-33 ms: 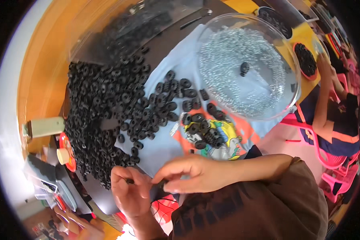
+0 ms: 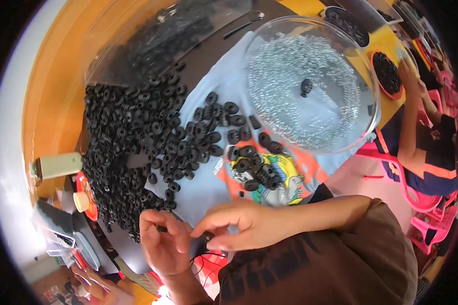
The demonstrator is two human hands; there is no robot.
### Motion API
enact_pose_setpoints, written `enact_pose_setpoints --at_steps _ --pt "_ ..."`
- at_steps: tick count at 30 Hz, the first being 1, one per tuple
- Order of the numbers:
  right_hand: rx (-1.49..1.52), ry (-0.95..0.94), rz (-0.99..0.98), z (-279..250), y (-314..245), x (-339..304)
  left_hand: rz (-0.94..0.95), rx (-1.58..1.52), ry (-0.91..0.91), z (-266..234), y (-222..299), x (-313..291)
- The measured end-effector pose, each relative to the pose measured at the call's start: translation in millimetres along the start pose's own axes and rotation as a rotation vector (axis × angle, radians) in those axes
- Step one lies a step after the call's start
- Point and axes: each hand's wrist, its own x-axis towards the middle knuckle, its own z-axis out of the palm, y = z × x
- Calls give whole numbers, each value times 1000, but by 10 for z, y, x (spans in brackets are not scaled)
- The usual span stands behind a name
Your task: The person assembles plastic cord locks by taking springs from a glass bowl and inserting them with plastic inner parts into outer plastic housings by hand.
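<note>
My left hand (image 2: 163, 243) is closed with curled fingers at the table's near edge; a dark spot shows between the fingers, too small to name. Close beside it, my right hand (image 2: 245, 223) is in a pinch on a small black part (image 2: 208, 236), mostly covered by the fingers. The fingertips of both hands nearly meet. Beyond them, a large heap of black ring-shaped plastic parts (image 2: 119, 137) with center holes spreads over the left of the table. A smaller group of these parts (image 2: 257, 168) lies on the printed light-blue cloth (image 2: 196, 195).
A clear round tray (image 2: 376, 109) of small shiny metal pieces, with one black part inside, stands far right. Behind the heap is a clear bin (image 2: 94, 68) of black parts. A black-handled tool (image 2: 241, 28) lies at the back. Another person's arm (image 2: 411, 117) is at right.
The whole view has shifted slightly. My left fingers have spread a little; my right hand keeps its pinch beside them.
</note>
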Motion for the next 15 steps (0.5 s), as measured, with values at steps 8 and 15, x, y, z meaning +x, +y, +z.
enact_pose_setpoints --at_steps 8,15 --pt "-440 -41 -340 21 117 -47 -160 183 -65 586 175 347" --pt "-573 -79 -395 61 237 -89 -91 984 -369 1383 -22 635"
